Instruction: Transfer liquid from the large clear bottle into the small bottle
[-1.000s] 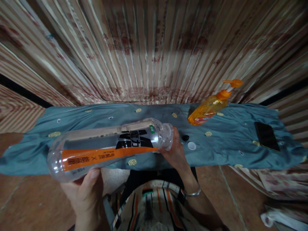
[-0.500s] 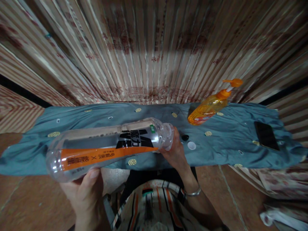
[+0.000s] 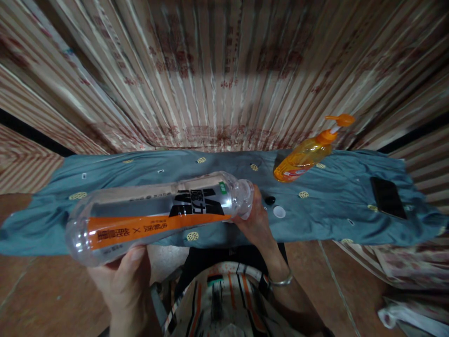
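Note:
A clear plastic bottle [image 3: 154,215] with an orange and black label lies nearly level in front of me. My left hand [image 3: 122,281] grips its base end from below. My right hand [image 3: 256,222] is closed around the bottle's neck and open mouth. A white cap [image 3: 279,212] and a small black object [image 3: 270,200] lie on the blue cloth [image 3: 333,206] just right of my right hand.
An orange pump bottle [image 3: 305,157] stands on the cloth at the back right. A dark phone [image 3: 387,197] lies at the cloth's right end. Stacked striped sacks form a wall behind. White bags lie on the tiled floor at the lower right.

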